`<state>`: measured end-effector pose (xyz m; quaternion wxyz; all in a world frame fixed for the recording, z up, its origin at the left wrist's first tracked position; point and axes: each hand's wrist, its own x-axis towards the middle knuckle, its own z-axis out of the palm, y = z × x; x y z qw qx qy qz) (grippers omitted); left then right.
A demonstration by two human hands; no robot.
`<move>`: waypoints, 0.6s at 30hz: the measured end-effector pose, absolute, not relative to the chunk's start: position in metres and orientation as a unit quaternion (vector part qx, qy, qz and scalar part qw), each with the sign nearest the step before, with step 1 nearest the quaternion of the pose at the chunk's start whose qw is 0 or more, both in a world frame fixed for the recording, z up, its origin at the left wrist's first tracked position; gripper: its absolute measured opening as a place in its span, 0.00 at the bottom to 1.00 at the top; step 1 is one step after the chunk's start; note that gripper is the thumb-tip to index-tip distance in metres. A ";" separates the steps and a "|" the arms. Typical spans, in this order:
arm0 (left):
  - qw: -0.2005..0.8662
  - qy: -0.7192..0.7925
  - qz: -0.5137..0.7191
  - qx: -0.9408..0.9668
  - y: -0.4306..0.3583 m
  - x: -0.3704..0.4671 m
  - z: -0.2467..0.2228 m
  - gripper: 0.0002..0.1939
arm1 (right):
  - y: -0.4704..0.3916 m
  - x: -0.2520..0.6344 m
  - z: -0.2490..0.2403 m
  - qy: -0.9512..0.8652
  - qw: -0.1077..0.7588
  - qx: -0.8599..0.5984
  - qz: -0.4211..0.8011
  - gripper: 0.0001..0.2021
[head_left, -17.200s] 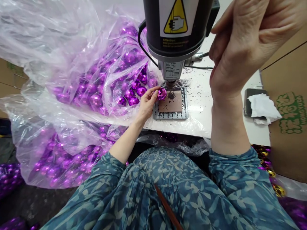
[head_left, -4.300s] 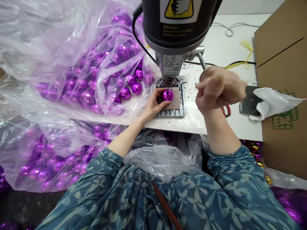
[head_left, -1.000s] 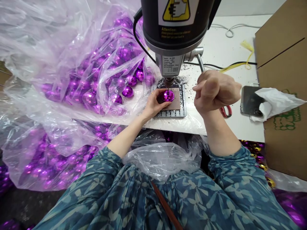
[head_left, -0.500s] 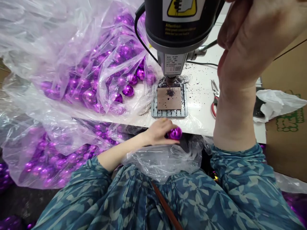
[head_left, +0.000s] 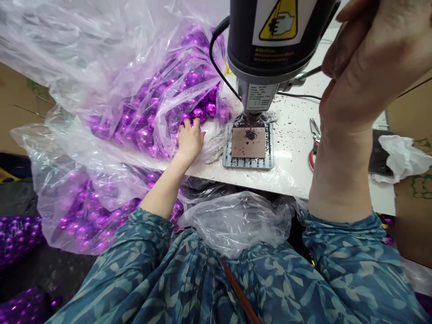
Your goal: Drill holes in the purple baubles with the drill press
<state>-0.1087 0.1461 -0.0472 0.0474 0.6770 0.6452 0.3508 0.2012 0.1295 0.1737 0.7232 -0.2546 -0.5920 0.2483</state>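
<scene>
My left hand (head_left: 191,138) reaches to the mouth of a clear plastic bag (head_left: 111,49) full of shiny purple mirror balls (head_left: 145,135). Its fingers are spread, with the tips at a purple ball (head_left: 186,118); another ball (head_left: 199,114) lies just beside them. My right hand (head_left: 367,67) is raised at the upper right, curled round the end of the drill press's feed lever (head_left: 310,73); its grip is partly hidden. Between my hands stands the small drill press (head_left: 270,54). Under its chuck a brown square board (head_left: 248,148) with a hole and dark shavings lies on the slotted metal base (head_left: 248,165).
Red-handled scissors (head_left: 313,139) lie on the white table (head_left: 290,173), right of the base. Crumpled white plastic (head_left: 403,157) and a cardboard box (head_left: 413,216) are at the right. A clear bag (head_left: 236,222) covers my lap, and more bagged purple balls (head_left: 87,225) hang below the table's left edge.
My left hand has moved from the table's front edge, where it held a purple ball, up and left to the bagged balls. That ball is out of sight. My right hand stays at the lever.
</scene>
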 end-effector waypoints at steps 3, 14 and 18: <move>0.106 0.660 0.365 0.648 0.161 -0.119 -0.047 0.15 | 0.128 0.198 0.170 -0.550 0.771 -0.279 0.159 0.34; 0.647 0.423 0.552 0.312 0.122 -0.056 0.019 0.14 | 0.125 0.193 0.173 -0.545 0.769 -0.292 0.162 0.38; 0.682 0.415 0.511 0.318 0.121 -0.045 0.010 0.13 | 0.121 0.192 0.179 -0.575 0.755 -0.282 0.143 0.37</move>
